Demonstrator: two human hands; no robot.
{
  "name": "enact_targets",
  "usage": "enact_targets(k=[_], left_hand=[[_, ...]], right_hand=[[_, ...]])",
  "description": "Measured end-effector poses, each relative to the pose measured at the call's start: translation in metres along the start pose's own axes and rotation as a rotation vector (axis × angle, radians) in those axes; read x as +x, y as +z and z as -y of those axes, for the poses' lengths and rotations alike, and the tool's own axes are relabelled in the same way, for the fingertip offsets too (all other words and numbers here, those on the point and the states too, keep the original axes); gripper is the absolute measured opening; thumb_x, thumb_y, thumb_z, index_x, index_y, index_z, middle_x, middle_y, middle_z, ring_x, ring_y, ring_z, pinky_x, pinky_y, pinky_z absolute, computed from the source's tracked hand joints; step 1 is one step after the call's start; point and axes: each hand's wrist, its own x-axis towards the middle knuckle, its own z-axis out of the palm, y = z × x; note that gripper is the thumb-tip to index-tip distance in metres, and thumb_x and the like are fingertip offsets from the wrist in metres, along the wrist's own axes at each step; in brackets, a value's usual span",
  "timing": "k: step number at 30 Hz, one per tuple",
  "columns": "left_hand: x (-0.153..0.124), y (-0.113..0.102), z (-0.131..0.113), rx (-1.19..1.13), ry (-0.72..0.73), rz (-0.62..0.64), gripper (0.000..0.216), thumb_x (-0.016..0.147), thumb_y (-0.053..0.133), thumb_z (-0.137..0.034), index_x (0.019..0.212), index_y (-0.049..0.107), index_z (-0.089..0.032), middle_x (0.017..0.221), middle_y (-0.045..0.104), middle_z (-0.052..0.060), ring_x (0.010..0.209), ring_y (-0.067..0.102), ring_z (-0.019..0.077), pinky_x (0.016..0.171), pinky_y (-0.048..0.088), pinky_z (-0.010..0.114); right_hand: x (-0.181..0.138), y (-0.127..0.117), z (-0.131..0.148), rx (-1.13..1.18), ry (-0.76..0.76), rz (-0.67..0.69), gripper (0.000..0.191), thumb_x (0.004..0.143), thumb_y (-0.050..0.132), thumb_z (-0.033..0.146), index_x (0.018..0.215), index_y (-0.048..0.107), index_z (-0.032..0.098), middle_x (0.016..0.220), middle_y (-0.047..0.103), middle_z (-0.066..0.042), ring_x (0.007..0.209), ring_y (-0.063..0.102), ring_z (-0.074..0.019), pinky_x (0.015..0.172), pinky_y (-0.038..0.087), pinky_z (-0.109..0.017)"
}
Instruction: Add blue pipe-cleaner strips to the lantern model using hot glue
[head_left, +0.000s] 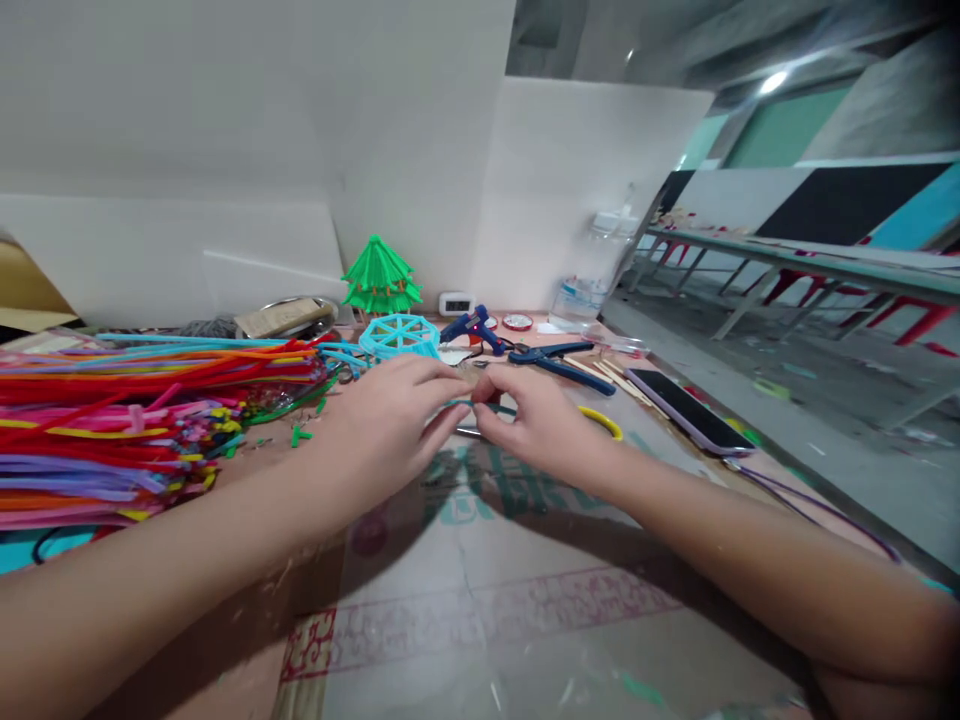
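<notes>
My left hand point(390, 415) and my right hand point(536, 415) meet over the middle of the table, fingertips close together. Each is closed in a pinch on a thin teal pipe cleaner point(504, 408), mostly hidden by the fingers. Below the right hand lie scissors with a yellow handle point(602, 422), partly covered by that hand. Just beyond the hands sits a light-blue wheel-shaped frame point(400, 337) with spokes. Behind it stands a green tiered roof-like piece point(381, 277).
Bundles of coloured pipe cleaners point(112, 430) fill the left side. At the back are a blue glue gun point(474, 328), dark-blue pliers point(562, 362), a small clock point(455, 304) and a clear plastic jar point(589, 275). A phone point(688, 410) lies along the right edge.
</notes>
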Motion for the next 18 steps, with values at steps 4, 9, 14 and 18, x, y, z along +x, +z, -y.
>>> enact_targets(k=[4, 9, 14, 18], left_hand=[[0.005, 0.011, -0.004, 0.015, 0.002, -0.031, 0.021, 0.098, 0.053, -0.025, 0.107, 0.072, -0.018, 0.107, 0.075, 0.005, 0.099, 0.066, 0.0214, 0.089, 0.051, 0.037], [-0.001, 0.015, -0.007, -0.016, -0.059, -0.051, 0.024, 0.099, 0.052, -0.023, 0.116, 0.068, -0.02, 0.107, 0.075, 0.004, 0.1, 0.067, 0.0207, 0.088, 0.051, 0.038], [-0.007, 0.016, -0.01, -0.104, -0.127, -0.01, 0.023, 0.099, 0.051, -0.025, 0.108, 0.071, -0.019, 0.106, 0.075, 0.006, 0.098, 0.066, 0.0217, 0.087, 0.05, 0.038], [-0.009, 0.013, -0.019, -0.184, -0.234, 0.093, 0.031, 0.101, 0.046, -0.029, 0.109, 0.073, -0.019, 0.113, 0.073, 0.009, 0.104, 0.065, 0.0245, 0.089, 0.05, 0.041]], right_hand=[[0.0, -0.004, 0.001, -0.085, -0.002, -0.05, 0.006, 0.081, 0.058, 0.017, 0.075, 0.056, 0.019, 0.074, 0.064, -0.001, 0.072, 0.055, -0.0161, 0.069, 0.037, -0.028], [0.0, -0.007, 0.001, -0.136, -0.035, -0.091, 0.006, 0.081, 0.059, 0.015, 0.076, 0.057, 0.018, 0.074, 0.065, -0.002, 0.073, 0.055, -0.0163, 0.069, 0.036, -0.027], [-0.004, -0.007, 0.004, -0.203, -0.149, -0.084, 0.005, 0.082, 0.061, 0.015, 0.079, 0.059, 0.019, 0.076, 0.066, -0.002, 0.077, 0.056, -0.0174, 0.074, 0.037, -0.028], [-0.006, -0.005, 0.002, -0.304, -0.233, -0.1, 0.007, 0.087, 0.057, 0.018, 0.08, 0.058, 0.018, 0.076, 0.067, -0.003, 0.076, 0.057, -0.0184, 0.079, 0.038, -0.031]])
